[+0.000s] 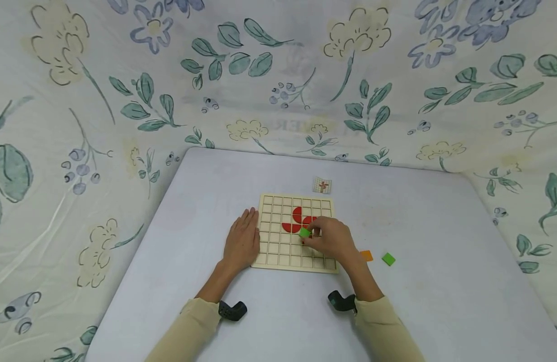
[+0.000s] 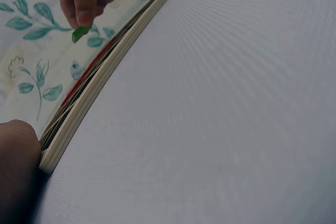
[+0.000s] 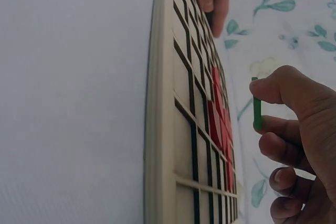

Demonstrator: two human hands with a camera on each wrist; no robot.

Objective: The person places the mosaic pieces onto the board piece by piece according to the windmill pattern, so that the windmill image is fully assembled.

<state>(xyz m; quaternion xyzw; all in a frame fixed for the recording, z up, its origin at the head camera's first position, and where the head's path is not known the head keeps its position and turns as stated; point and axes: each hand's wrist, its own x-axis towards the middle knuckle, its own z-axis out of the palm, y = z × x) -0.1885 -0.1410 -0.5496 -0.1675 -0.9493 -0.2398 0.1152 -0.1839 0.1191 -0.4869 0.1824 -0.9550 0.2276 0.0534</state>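
A square wooden grid board (image 1: 271, 254) lies on the white table, with several red curved-edge pieces (image 1: 291, 228) in its middle cells. My right hand (image 1: 334, 237) pinches a small green square tile (image 1: 304, 232) between thumb and finger above the board. Seen from the right wrist, that green tile (image 3: 257, 106) is edge-on and held apart from the grid. Flat on the table, my left hand (image 1: 243, 240) rests against the board's left edge with straight fingers. Part of the red pattern is hidden behind my right hand.
Right of the board lie an orange tile (image 1: 367, 256), partly covered by my right wrist, and a loose green tile (image 1: 388, 259). A small card with a red pinwheel pattern (image 1: 322, 185) sits behind the board. Floral cloth (image 1: 287, 120) hangs around the table's back and sides.
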